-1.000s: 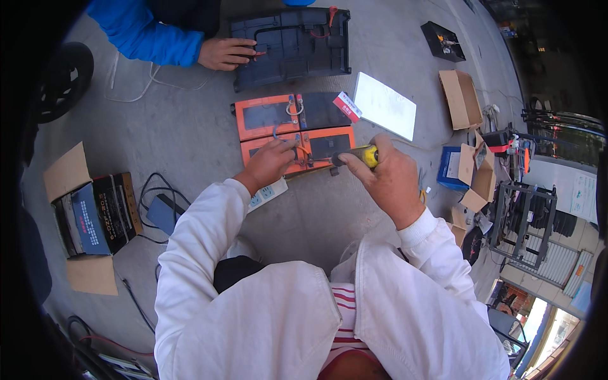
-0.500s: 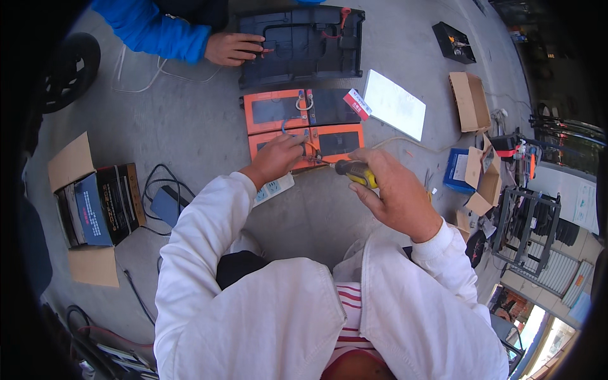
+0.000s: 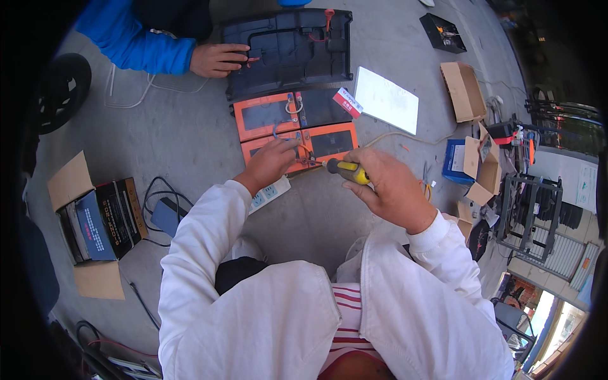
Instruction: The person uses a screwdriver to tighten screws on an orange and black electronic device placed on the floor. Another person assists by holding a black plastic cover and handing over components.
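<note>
My right hand (image 3: 389, 190) grips a yellow-and-black screwdriver (image 3: 354, 173), its shaft pointing left to a terminal near the front of a group of orange-and-dark batteries (image 3: 335, 143) with short looped cables (image 3: 292, 107). My left hand (image 3: 271, 161) rests at the front-left battery, fingers curled by an orange wire (image 3: 305, 149) and the terminal; what the fingertips hold is hidden. A white power strip (image 3: 263, 196) lies under my left wrist. A red-and-white card (image 3: 347, 103) and a white board (image 3: 389, 101) lie right of the batteries.
A co-worker's hand (image 3: 215, 60) rests on a black plastic panel (image 3: 291, 69) behind the batteries. Cardboard boxes (image 3: 459, 88) and a black tray (image 3: 443, 33) stand at right. An open box (image 3: 101, 221), a blue device (image 3: 166, 215) and cables are at left; a metal frame (image 3: 525, 215) is at right.
My right hand and screwdriver have shifted lower relative to the batteries, with the thumb now under the handle. My left hand stays at the terminal. The whole view has shifted slightly.
</note>
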Demonstrator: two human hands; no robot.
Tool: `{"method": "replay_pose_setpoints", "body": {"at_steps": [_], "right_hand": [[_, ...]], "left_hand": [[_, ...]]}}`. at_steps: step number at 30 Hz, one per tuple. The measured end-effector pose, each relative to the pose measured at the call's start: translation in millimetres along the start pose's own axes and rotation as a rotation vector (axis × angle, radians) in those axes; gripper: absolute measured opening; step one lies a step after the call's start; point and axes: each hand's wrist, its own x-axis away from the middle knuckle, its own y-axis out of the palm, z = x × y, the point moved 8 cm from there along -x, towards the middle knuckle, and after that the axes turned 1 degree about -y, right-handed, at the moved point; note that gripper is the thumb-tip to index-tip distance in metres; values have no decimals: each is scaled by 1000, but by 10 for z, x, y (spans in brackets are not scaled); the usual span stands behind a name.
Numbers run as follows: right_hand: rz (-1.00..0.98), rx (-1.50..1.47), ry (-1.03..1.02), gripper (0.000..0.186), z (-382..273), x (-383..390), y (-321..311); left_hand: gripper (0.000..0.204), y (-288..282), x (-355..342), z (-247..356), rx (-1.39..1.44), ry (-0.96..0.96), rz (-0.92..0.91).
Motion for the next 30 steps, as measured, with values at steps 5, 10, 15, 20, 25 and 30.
{"method": "replay_pose_setpoints", "body": {"at_steps": [5, 10, 15, 20, 25, 30], "right_hand": [[121, -29, 227, 44, 100, 44, 93], [153, -101, 218, 46, 120, 82, 108], [113, -75, 156, 46, 130, 88, 27], [180, -64, 219, 46, 116, 106, 145], [277, -123, 313, 47, 180, 109, 142], [278, -101, 259, 46, 48, 107, 178]], "left_hand": [[11, 16, -10, -31, 62, -20, 19], [11, -12, -39, 10, 56, -40, -4], [13, -18, -16, 5, 70, -33, 12], [12, 0, -7, 14, 63, -15, 25], [12, 11, -27, 41, 59, -29, -3], [13, -11, -48, 22, 20, -31, -12]]}}
